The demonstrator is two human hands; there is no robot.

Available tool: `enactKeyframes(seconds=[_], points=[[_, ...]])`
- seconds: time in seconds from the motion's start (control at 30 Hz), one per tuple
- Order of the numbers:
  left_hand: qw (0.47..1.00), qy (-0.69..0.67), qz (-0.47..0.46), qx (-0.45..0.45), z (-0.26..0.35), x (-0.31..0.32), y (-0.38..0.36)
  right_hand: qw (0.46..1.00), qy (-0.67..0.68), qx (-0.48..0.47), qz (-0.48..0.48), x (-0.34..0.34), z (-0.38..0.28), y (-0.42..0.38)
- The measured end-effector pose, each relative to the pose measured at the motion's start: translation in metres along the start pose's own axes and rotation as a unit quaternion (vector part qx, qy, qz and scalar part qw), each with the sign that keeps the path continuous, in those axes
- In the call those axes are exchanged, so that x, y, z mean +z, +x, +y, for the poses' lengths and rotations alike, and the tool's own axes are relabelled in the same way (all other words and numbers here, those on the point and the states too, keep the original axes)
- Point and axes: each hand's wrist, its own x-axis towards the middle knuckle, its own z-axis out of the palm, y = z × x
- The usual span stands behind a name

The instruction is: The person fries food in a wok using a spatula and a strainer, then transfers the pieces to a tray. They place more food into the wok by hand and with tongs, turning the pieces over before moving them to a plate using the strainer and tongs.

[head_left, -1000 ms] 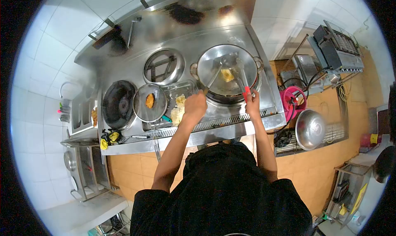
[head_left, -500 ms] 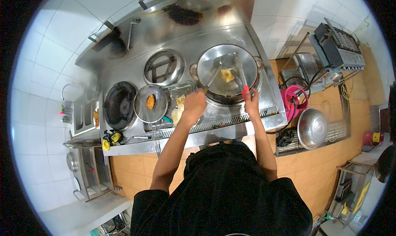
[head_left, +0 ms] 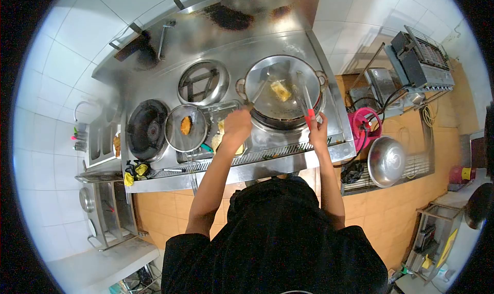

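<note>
My left hand (head_left: 238,123) is closed around the handle of a spatula (head_left: 261,92), whose broad blade reaches into a two-handled metal wok (head_left: 257,70) on the right burner. A pair of tongs (head_left: 305,91) with a red grip is in my right hand (head_left: 318,130), fingers wrapped round it at the wok's near right side. Between the two tools, a yellowish fried piece of food (head_left: 281,91) lies in the wok. Left of my left hand, a glass tray (head_left: 210,111) holds pale food pieces (head_left: 218,139), partly hidden by my wrist. A round strainer (head_left: 175,142) carries one browned piece (head_left: 186,125).
A blackened pan (head_left: 136,132) sits on the left burner, and an open burner ring (head_left: 222,78) lies between. Yellow-and-black cloths (head_left: 136,171) are at the front left corner. A pink basin (head_left: 366,124) and a large metal bowl (head_left: 387,161) stand right of the stove.
The fried piece in the wok has turned and now looks longer. My left hand has moved slightly left with the spatula; the tongs stay at the wok's right side.
</note>
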Motion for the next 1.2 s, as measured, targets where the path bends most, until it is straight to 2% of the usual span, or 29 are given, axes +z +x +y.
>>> enactKeyframes(seconds=[0.23,0.3,0.37,0.43,0.53,0.7,1.03,1.2], points=[[0.999,-0.036,0.027,-0.003,-0.004,-0.014,-0.01,0.999,0.033,0.022,-0.013,0.003,0.005,0.0],[0.999,-0.021,-0.023,0.012,-0.005,-0.012,-0.012,1.0,0.025,-0.001,-0.014,0.011,0.031,0.015],[1.0,-0.018,-0.024,0.0,0.005,-0.014,-0.015,0.999,0.016,-0.025,-0.014,0.014,0.038,0.023],[0.999,-0.015,-0.027,-0.009,0.008,-0.008,-0.014,0.999,-0.041,-0.001,0.005,0.015,0.036,0.024],[1.0,-0.008,-0.002,0.004,0.005,0.006,-0.01,0.999,-0.049,0.001,-0.001,0.015,0.033,0.024],[0.999,-0.004,-0.01,0.034,0.002,0.01,-0.007,0.999,-0.019,0.024,-0.018,0.012,0.015,0.014],[0.999,-0.025,0.006,0.02,0.006,0.005,-0.012,0.999,-0.019,0.03,-0.021,0.013,0.012,0.014],[0.999,-0.015,-0.029,0.013,0.003,0.018,-0.003,1.0,-0.018,0.012,-0.017,0.014,0.01,0.012]])
